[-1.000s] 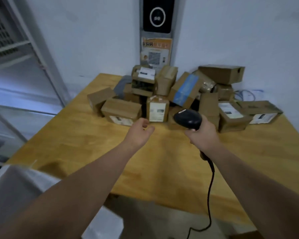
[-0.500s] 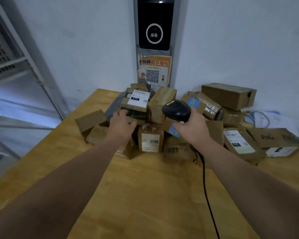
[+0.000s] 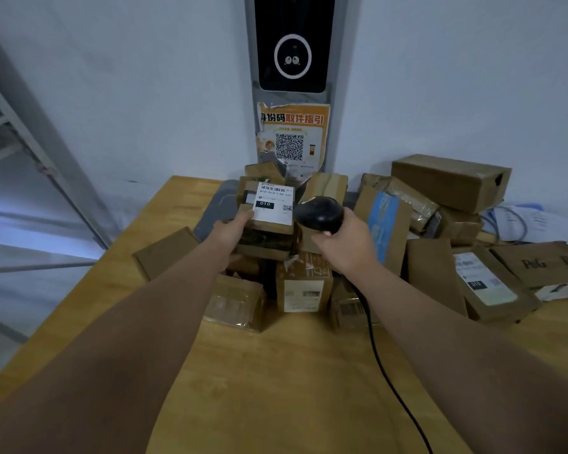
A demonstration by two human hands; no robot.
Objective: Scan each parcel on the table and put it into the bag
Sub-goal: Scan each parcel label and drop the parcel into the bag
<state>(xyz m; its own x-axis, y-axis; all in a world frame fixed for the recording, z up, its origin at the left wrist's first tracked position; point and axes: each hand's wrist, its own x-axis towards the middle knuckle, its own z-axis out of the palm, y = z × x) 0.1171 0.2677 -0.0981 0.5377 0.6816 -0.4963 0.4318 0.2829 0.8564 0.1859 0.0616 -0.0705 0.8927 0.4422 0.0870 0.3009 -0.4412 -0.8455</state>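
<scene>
Head view, left hand gripping labelled parcel, right hand holding scanner, boxes crowding

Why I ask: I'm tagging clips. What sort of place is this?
Probably a parcel pickup station: labelled parcels heaped on the table, a corded scanner in the right hand, a QR-code wall poster.

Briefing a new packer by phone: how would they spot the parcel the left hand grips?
Below the black wall panel and its orange QR poster, parcels are heaped on the wooden table. The parcel tops the heap's left side, gripped by the left hand, beside the black scanner. Unlike its neighbours, its top bears a big white label with a black 010 block.
</scene>
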